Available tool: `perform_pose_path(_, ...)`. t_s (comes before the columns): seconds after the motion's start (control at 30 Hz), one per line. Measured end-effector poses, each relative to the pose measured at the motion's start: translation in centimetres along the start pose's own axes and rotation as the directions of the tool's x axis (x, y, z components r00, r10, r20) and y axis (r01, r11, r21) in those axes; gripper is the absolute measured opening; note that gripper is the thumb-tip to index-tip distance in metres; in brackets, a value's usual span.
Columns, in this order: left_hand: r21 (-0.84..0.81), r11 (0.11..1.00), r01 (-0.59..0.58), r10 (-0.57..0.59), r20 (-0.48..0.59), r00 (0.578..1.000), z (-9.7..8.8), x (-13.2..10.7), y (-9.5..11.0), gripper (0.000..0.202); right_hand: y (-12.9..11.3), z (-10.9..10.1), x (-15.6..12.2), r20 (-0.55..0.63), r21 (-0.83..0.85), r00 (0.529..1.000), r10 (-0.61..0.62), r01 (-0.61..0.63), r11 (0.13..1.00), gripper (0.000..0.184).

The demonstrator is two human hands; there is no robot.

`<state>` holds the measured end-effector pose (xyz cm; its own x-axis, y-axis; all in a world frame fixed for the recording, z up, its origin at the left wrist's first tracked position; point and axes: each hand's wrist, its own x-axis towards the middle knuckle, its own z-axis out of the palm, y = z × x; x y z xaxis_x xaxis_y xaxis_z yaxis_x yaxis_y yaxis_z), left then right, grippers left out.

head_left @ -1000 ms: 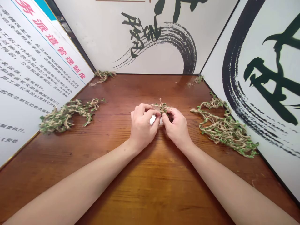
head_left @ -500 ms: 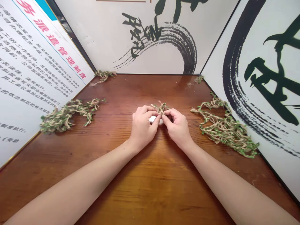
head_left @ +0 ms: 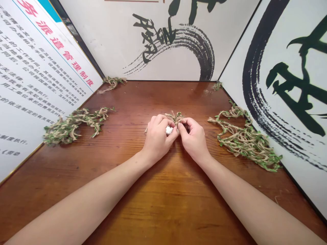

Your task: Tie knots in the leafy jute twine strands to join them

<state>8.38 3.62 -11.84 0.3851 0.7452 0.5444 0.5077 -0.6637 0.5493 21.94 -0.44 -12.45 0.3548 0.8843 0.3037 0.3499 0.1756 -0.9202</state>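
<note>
I have both hands together over the middle of the wooden table, with the small bundle of leafy twine at the fingertips, just beyond and between them. My left hand is curled, thumb and forefinger nearly closed on the bundle's near side; my right hand pinches it from the other side, thumb against bent forefinger, though the exact grip points are too small for me to make out. A white object shows through the gap of the left hand's fingers, mostly hidden, so I cannot tell what it is. Well apart on the left lies a heap of green-leaved cord; a larger, looser pile of the same twine lies on the right, beside the right-hand panel. A small tangle sits at the far left corner. Compared with half a second ago, my left hand is slightly further right, a bit of strand now shows beyond its outer edge, and the bundle looks more gathered.
</note>
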Motion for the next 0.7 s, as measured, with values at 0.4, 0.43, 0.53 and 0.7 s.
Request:
perform_pose_path(0.4,-0.014,1.000,0.012,-0.013,-0.041,0.999,0.00,-0.15,0.31,0.008,0.38,-0.36,0.36,0.039,0.114,0.998,0.041,-0.045,0.992,0.014)
perform_pose_path(0.43,-0.026,1.000,-0.007,0.006,-0.040,0.999,-0.01,-0.15,0.25,0.007,0.37,-0.39,0.37,0.046,0.123,0.998,0.046,-0.051,0.991,0.014)
perform_pose_path(0.53,-0.093,0.994,-0.064,0.061,-0.037,0.997,-0.08,-0.13,0.00,0.005,0.25,-0.43,0.35,0.048,0.144,0.997,0.059,-0.066,0.987,0.015)
perform_pose_path(0.7,-0.200,0.976,-0.089,0.091,-0.001,0.996,-0.24,-0.05,-0.09,0.005,-0.03,-0.33,0.39,0.015,0.173,0.995,0.095,-0.096,0.980,0.016)
